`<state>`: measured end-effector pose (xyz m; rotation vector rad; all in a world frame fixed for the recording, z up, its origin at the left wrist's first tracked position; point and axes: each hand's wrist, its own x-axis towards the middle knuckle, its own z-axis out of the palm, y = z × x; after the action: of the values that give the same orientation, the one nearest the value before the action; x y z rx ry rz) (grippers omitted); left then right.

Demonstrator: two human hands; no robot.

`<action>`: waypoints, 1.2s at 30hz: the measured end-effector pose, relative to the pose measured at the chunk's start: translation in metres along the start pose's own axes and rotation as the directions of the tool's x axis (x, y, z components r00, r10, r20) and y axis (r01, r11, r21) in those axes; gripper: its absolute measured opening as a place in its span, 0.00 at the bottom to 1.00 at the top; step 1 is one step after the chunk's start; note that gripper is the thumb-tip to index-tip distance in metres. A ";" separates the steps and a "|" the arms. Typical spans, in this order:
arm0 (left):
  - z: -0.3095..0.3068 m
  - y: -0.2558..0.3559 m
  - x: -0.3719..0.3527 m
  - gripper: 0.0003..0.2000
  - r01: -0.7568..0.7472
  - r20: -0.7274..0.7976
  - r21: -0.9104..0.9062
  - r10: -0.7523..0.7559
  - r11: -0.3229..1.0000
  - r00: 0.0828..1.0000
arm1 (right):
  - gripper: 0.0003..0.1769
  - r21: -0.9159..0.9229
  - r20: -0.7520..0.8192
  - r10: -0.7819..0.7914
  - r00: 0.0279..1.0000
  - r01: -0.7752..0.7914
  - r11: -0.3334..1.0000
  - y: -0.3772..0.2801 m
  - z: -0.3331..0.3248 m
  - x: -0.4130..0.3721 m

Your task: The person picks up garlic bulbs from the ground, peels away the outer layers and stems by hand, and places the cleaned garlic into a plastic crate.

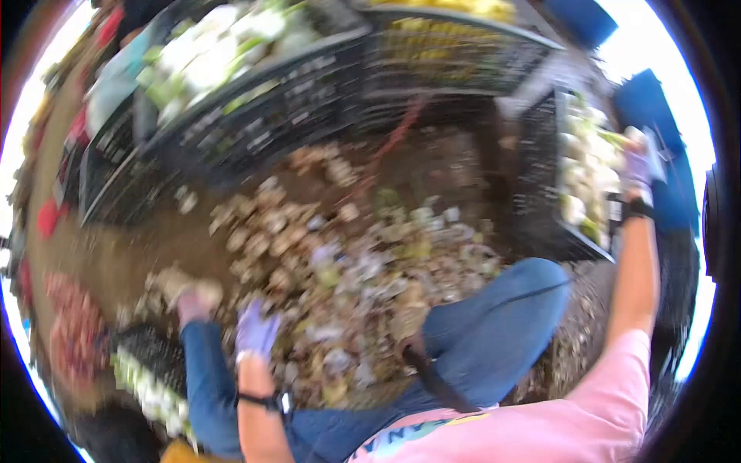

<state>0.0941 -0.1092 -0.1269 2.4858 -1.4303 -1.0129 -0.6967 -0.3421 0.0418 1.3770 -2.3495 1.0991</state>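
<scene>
My left hand (257, 332), in a thin purple glove, is held over the littered ground beside my left leg, fingers spread and empty. At the far right, my gloved right hand (637, 166) is at the outer edge of a black crate (536, 166) of white bulbs (590, 166) with green stalks. A pale bulb (634, 137) shows at its fingertips, and the fingers look closed round it, though motion blurs them.
Black crates (255, 104) of white bulbs and yellow produce (440, 35) stand ahead. Dry peelings (340, 270) cover the ground between my legs. Another bulb crate (150, 355) is at lower left, near a red mesh sack (77, 328). Blue containers (656, 108) stand at right.
</scene>
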 end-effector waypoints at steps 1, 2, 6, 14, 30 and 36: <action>0.002 -0.004 0.003 0.29 -0.052 -0.080 0.028 0.055 0.998 0.995 | 0.28 0.010 0.126 0.053 0.991 -0.055 0.998 0.044 0.018 0.030; -0.001 0.003 0.004 0.29 0.012 -0.132 0.024 -0.009 1.000 0.991 | 0.32 0.032 0.243 0.125 0.962 -0.137 0.990 0.090 0.034 0.056; 0.010 0.005 0.037 0.26 -0.112 -0.273 -0.121 0.076 0.986 0.959 | 0.43 0.055 0.586 0.348 0.732 -0.464 0.884 0.220 0.057 0.114; 0.052 0.042 0.124 0.23 -0.089 -0.073 -0.003 0.089 0.996 0.993 | 0.36 -0.155 0.254 -0.009 0.967 0.050 0.987 0.059 0.028 0.029; -0.036 0.068 -0.075 0.34 -0.566 -0.359 -0.557 0.438 0.608 0.824 | 0.17 0.440 0.871 -0.462 0.167 -0.683 0.582 -0.346 -0.017 -0.433; -0.053 0.068 -0.138 0.33 -0.833 -0.574 -0.022 0.675 0.552 0.463 | 0.17 0.241 0.884 -0.462 0.076 -0.920 0.310 -0.377 -0.050 -0.481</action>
<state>0.0291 -0.0493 0.0094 1.3816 -1.7347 -0.2887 -0.1354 -0.0962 0.0189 2.8074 -3.0180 2.8002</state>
